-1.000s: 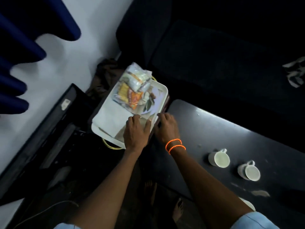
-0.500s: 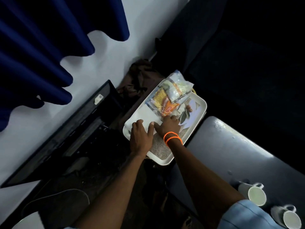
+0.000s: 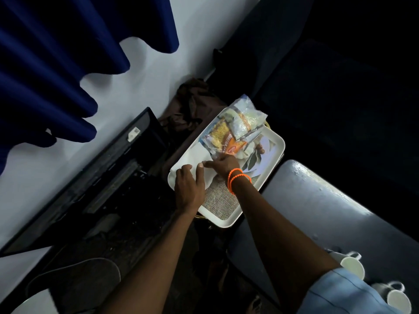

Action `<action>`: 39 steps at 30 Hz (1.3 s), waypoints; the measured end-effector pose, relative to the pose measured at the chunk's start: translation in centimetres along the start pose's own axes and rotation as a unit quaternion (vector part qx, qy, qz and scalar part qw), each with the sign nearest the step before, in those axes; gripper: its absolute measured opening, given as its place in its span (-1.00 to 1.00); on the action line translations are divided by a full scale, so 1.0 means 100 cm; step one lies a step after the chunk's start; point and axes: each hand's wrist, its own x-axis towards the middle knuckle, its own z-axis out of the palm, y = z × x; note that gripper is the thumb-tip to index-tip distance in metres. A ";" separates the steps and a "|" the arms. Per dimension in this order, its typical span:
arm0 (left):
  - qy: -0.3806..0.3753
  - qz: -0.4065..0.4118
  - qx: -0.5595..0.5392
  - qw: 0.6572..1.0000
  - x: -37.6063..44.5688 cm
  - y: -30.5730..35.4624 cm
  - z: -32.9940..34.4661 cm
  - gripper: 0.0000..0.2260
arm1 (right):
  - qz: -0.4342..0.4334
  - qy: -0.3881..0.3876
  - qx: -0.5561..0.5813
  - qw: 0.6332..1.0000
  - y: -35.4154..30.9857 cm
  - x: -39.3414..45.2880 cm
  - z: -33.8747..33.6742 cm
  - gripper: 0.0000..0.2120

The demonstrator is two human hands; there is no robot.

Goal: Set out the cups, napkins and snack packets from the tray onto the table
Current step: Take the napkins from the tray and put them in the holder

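Mid-frame, snack packets point(image 3: 235, 130) and napkins point(image 3: 199, 155) are held in the tray point(image 3: 277, 152); the napkins are pinched by the right hand point(image 3: 223, 165) and pressed by the flat-fingered left hand point(image 3: 188, 189).

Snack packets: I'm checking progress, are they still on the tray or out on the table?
On the tray: the snack packets lie piled at its far end.

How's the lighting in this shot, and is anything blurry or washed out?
Head view: dim and uneven; the sofa at upper right is almost black, while the white tray and snack packets are the brightest area. Soft glare runs along the table surface. The cups at the lower right edge look slightly smeared, and the wide lens bends the edges.
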 end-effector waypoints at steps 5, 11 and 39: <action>0.016 -0.014 -0.026 0.999 0.000 -0.001 -0.001 -0.59 | -0.060 -0.001 -0.157 0.986 0.000 -0.005 0.003 -0.65; 0.095 -0.071 -0.089 0.989 -0.008 -0.001 -0.004 -0.55 | -0.005 -0.023 0.160 0.987 0.009 -0.027 -0.032 -0.73; -0.551 -0.158 -0.252 0.779 -0.242 0.186 0.191 -0.67 | 0.042 0.242 0.387 0.889 0.287 -0.202 -0.316 -0.86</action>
